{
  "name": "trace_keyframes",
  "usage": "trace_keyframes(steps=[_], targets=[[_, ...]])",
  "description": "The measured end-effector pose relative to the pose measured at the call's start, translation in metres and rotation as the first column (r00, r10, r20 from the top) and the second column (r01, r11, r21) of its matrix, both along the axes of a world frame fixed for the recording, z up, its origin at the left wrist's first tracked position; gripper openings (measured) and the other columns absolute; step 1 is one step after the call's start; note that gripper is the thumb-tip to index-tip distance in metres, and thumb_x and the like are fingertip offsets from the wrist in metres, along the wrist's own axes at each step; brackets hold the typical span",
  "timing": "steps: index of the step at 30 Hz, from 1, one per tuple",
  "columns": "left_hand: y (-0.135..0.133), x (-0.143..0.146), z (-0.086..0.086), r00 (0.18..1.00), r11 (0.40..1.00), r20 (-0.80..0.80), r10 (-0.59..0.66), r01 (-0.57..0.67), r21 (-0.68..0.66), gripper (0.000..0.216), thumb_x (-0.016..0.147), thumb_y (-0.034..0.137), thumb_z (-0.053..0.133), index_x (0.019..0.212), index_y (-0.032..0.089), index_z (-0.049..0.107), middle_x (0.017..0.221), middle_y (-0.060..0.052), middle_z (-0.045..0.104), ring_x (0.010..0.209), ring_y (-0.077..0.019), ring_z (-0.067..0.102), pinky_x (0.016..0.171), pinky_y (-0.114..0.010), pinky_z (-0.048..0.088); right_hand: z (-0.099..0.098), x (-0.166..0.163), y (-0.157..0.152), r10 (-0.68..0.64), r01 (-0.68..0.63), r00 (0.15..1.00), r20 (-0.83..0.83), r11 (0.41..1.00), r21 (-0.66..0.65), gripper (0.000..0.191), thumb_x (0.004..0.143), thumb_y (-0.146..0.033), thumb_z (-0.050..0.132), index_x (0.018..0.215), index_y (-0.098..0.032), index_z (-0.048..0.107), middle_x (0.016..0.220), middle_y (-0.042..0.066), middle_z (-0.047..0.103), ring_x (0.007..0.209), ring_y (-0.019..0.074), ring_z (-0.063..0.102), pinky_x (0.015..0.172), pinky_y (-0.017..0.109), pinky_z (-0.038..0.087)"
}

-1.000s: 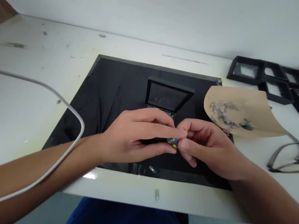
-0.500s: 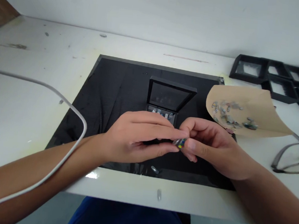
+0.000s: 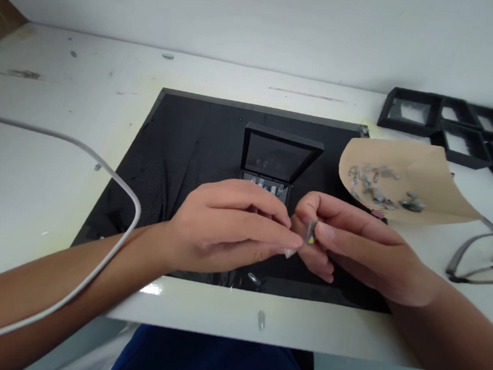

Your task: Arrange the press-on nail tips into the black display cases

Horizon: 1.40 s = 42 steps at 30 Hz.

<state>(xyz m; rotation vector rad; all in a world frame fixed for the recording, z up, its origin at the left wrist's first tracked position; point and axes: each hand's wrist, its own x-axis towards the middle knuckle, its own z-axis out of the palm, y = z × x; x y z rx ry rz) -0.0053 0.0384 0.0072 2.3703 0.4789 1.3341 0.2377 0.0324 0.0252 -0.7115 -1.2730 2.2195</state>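
Note:
My right hand (image 3: 362, 247) pinches a small dark false nail (image 3: 311, 232) with a yellow spot between thumb and fingertips. Close beside it, my left hand (image 3: 238, 227) has its fingers pressed together, with a small pale piece (image 3: 289, 252) showing at the tips; its kind is too small to tell. Behind my hands a black case (image 3: 284, 132) stands with its windowed lid raised. Several nail-like pieces (image 3: 268, 185) lie in a row in its base, partly hidden by my left hand.
A black mat (image 3: 189, 145) lies under the case, with a loose nail (image 3: 254, 279) near its front edge. Another nail (image 3: 261, 320) lies on the white table. To the right are brown paper (image 3: 437, 178) with several pieces, black frames (image 3: 412, 113) and glasses (image 3: 481, 269). A white cable (image 3: 102, 161) crosses my left forearm.
My hands have drawn slightly apart. The colourful nail, earlier between both hands' fingertips, is now in my right hand and turned more upright. A pale piece now shows at my left fingertips.

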Motion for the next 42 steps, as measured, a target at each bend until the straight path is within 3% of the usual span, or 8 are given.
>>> trace_keyframes(steps=[7,11,14,17,22,31,38,42], targets=[[-0.005,0.0,0.004,0.965,0.962,-0.256,0.059,0.013,0.271,0.013,0.081,0.014,0.065,0.082,0.026,0.071,0.084,0.003,0.076,0.068,-0.0165,0.07,0.06,-0.033,0.058,0.0,0.001,0.009,-0.154,0.153,0.986,-0.066,0.988,-0.021,0.023,0.099,-0.04,0.067,0.088,-0.024,0.054,0.064,-0.006,0.054,0.051,0.01,0.044,0.047,0.022,0.04],[-0.004,-0.012,0.018,0.874,0.903,-0.398,0.278,-0.097,0.418,0.009,0.082,0.021,0.065,0.076,0.027,0.069,0.086,0.002,0.078,0.072,-0.0194,0.07,0.057,-0.035,0.049,-0.001,0.003,0.011,-0.231,0.232,0.972,-0.034,0.972,0.041,0.022,0.093,-0.034,0.075,0.083,-0.023,0.06,0.056,-0.007,0.049,0.045,0.0086,0.038,0.042,0.021,0.035],[0.004,-0.024,0.029,0.674,0.846,-0.52,0.524,-0.343,0.408,0.012,0.085,0.028,0.063,0.074,0.027,0.068,0.085,0.002,0.079,0.073,-0.022,0.07,0.058,-0.035,0.042,-0.003,0.008,0.008,-0.292,0.286,0.956,0.01,0.943,0.171,0.024,0.088,-0.034,0.084,0.078,-0.022,0.066,0.052,-0.009,0.045,0.041,0.0066,0.034,0.039,0.021,0.027],[0.017,-0.039,0.036,0.413,0.695,-0.608,0.678,-0.629,0.348,0.015,0.084,0.033,0.062,0.072,0.026,0.068,0.085,-0.001,0.076,0.081,-0.0256,0.07,0.057,-0.035,0.03,-0.006,0.014,0.006,-0.313,0.298,0.95,0.013,0.914,0.276,0.023,0.086,-0.038,0.086,0.077,-0.023,0.071,0.052,-0.007,0.048,0.042,0.007,0.034,0.039,0.023,0.025],[0.037,-0.056,0.039,0.132,0.472,-0.754,0.643,-0.844,0.255,0.015,0.08,0.037,0.067,0.074,0.026,0.074,0.086,0.001,0.073,0.075,-0.0231,0.065,0.06,-0.032,0.024,-0.009,0.017,0.003,-0.255,0.246,0.967,-0.009,0.923,0.295,0.015,0.087,-0.037,0.085,0.081,-0.027,0.075,0.052,-0.007,0.041,0.046,0.0093,0.033,0.043,0.025,0.026],[0.035,-0.046,0.026,0.197,0.596,-0.831,0.52,-0.781,0.187,0.013,0.081,0.034,0.065,0.077,0.026,0.075,0.088,0.002,0.076,0.084,-0.0231,0.069,0.062,-0.032,0.024,-0.001,0.011,0.004,-0.26,0.234,0.962,0.082,0.941,0.243,0.026,0.086,-0.042,0.084,0.076,-0.025,0.067,0.051,-0.005,0.046,0.045,0.01,0.039,0.042,0.022,0.031],[0.036,-0.044,0.025,0.187,0.608,-0.849,0.495,-0.772,0.185,0.018,0.086,0.033,0.061,0.081,0.026,0.076,0.092,0.0,0.078,0.087,-0.0259,0.072,0.062,-0.033,0.031,-0.005,0.012,0.004,-0.299,0.271,0.941,0.16,0.946,0.176,0.029,0.086,-0.048,0.081,0.075,-0.026,0.067,0.05,-0.004,0.05,0.046,0.0131,0.046,0.043,0.022,0.041],[0.034,-0.042,0.023,0.235,0.664,-0.843,0.485,-0.726,0.18,0.016,0.083,0.025,0.063,0.087,0.028,0.078,0.094,0.003,0.079,0.087,-0.025,0.073,0.058,-0.034,0.026,-0.005,0.013,0.003,-0.322,0.262,0.922,0.215,0.927,0.267,0.033,0.088,-0.051,0.078,0.071,-0.026,0.066,0.051,-0.003,0.05,0.046,0.0141,0.048,0.042,0.024,0.041]])
